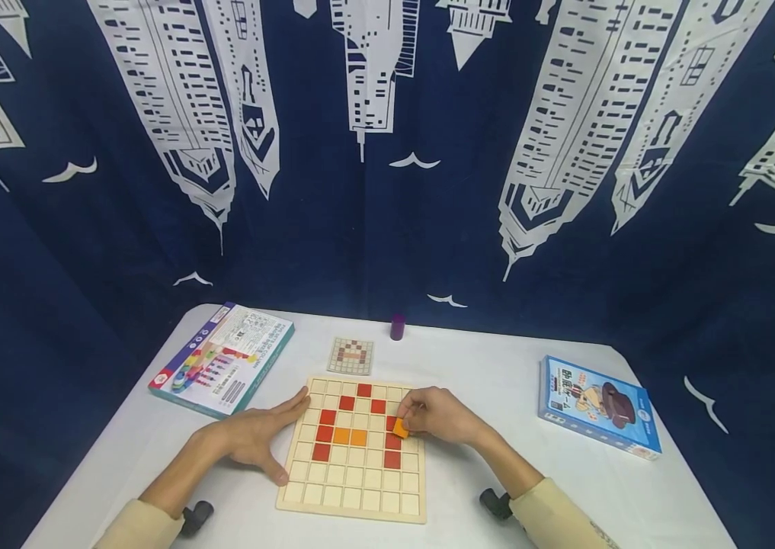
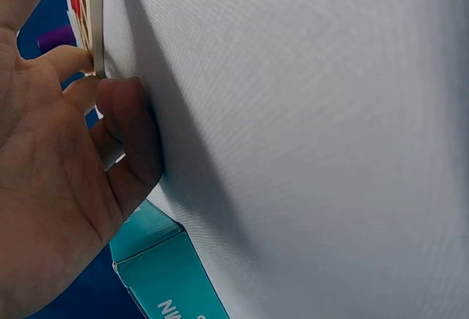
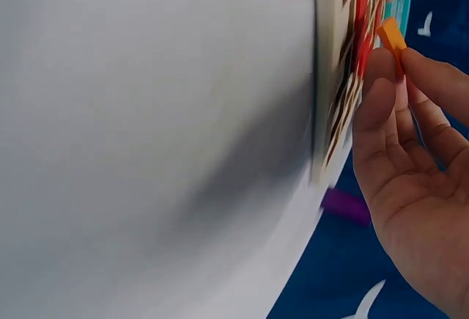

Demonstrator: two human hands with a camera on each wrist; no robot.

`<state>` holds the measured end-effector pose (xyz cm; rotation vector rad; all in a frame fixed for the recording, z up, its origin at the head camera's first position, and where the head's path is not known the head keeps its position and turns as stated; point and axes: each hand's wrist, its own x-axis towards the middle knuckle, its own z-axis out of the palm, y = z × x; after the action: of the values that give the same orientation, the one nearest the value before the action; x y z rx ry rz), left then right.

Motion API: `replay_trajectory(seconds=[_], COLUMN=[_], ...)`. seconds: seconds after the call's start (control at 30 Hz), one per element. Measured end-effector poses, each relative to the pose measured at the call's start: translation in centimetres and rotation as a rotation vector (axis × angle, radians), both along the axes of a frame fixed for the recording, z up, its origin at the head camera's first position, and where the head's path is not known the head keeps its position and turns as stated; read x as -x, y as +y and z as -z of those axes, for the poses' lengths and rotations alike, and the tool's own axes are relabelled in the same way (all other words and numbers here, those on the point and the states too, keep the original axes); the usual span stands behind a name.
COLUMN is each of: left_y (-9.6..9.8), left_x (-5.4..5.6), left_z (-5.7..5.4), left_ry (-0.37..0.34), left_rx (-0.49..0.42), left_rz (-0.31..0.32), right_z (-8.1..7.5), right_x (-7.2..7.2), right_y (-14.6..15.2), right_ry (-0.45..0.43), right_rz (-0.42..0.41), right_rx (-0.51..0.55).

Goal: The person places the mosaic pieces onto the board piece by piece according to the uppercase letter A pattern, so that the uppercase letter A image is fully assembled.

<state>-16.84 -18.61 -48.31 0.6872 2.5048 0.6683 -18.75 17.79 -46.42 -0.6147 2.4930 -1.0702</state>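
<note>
A wooden grid board lies on the white table, with several red square tiles in an arch-like pattern. Two orange tiles sit side by side within it. My left hand is spread at the board's left edge, its fingers and thumb touching the rim. Over the right part of the board, my right hand pinches a loose orange tile between thumb and finger. That orange tile is tilted in the right wrist view, held just above the red tiles. The fingers partly cover the cells around it.
Behind the board lie a small pattern card and a purple cylinder. A teal-edged game box is at the left, a blue game box at the right. A dark blue printed curtain hangs behind the table.
</note>
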Motion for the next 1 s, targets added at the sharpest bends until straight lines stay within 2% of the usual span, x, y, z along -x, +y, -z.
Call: replay_trajectory(seconds=[0.2,0.4,0.63,1.0], left_y=[0.0,0.1,0.3,1.2], left_x=[0.0,0.0,0.0,-0.2], left_z=[0.0,0.1,-0.1,-0.7], left_ry=[0.0,0.001,0.009,0.017], left_rx=[-0.001,-0.007,0.007,0.006], left_rz=[-0.001,0.005,0.001,0.023], right_z=[0.2,0.5,0.5,1.0], right_x=[0.2,-0.1,-0.4,-0.6], right_y=[-2.7,-3.9,-4.1,-3.6], right_ry=[0.065,0.112,0.107,0.156], right_rz=[-0.064,-0.099,-0.089,-0.103], right_rx=[-0.038,-0.102,-0.127,-0.172])
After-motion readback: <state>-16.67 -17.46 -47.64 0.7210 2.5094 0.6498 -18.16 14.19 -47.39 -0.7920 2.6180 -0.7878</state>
